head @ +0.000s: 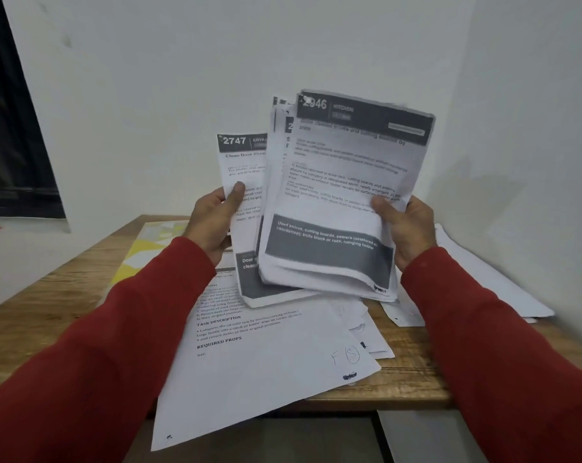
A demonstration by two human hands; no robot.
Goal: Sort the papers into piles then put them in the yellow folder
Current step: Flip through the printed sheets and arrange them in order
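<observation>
- Left hand (212,222): raised above the table, thumb pressed on the face of a single printed sheet (241,182) headed "2747", fingers curled behind it; the sheet is held upright.
- Right hand (405,228): raised beside the left, thumb clamped across the front of a thick stack of papers (343,195), fingers behind; top page reads "2946 KITCHEN". The stack overlaps the right edge of the single sheet, its lower edges fanned and curling.
- Yellow folder (142,252): lying flat near the table's far left corner, yellow and white pattern, partly covered by the left arm and by loose pages.
- Large loose sheet (266,355): lying tilted at the middle of the table, printed "TASK DESCRIPTION" and "REQUIRED PROPS", its near corner overhanging the front edge.
- Smaller sheets (366,325): tucked under the large sheet's right side.
- White pages (483,282): heaped at the table's right edge, against the wall.
- Wooden table (413,379): wood-grain top, set in a corner of white walls.
- Red sleeves (517,362): on both forearms.
</observation>
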